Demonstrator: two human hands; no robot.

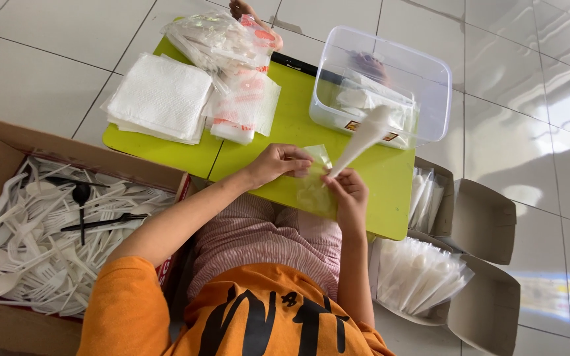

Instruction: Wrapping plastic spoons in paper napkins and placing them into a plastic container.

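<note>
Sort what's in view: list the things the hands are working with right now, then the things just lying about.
In hand:
left hand and right hand on the clear plastic sleeve
white plastic spoon

Lying about:
napkin stack
clear tub
box of white cutlery
packed sleeves

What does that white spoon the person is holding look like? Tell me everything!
The white plastic spoon looks smooth and shiny. Its rounded bowl points up and away, in front of the clear plastic box, and its thin handle slants down toward the person. The right hand pinches the handle's low end, right at the mouth of a small clear plastic bag that the left hand holds over the lime-green table.
</note>
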